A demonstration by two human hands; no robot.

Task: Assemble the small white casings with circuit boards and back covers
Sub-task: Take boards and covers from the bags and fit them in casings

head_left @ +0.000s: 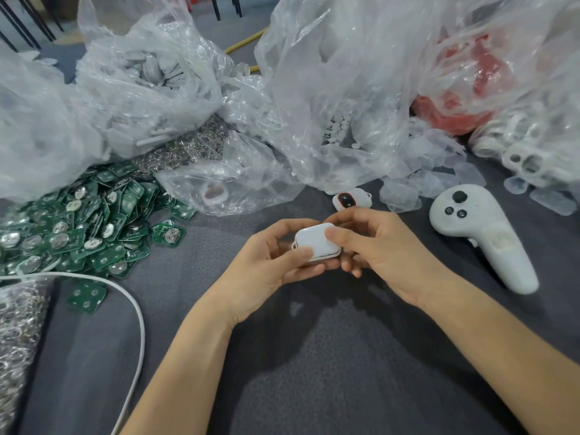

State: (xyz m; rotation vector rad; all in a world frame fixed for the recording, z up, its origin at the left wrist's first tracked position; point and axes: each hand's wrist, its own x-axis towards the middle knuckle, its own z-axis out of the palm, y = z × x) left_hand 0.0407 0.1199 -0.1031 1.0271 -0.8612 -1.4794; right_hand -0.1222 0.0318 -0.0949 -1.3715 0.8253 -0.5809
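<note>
A small white casing (315,241), its plain back cover facing up, sits between both hands above the grey cloth. My left hand (266,262) grips it from the left, thumb on its near edge and fingers curled beneath. My right hand (373,243) grips it from the right, thumb pressing on the top face. A heap of green circuit boards (78,227) lies at the left. One more casing (351,200), its red-rimmed dark front showing, lies just beyond my hands.
Crumpled clear plastic bags (329,89) of white parts fill the back. A white hand controller (480,237) lies at the right, with loose clear covers (433,183) behind it. A white cable (138,315) curves at the left beside a bag of metal rings (15,334).
</note>
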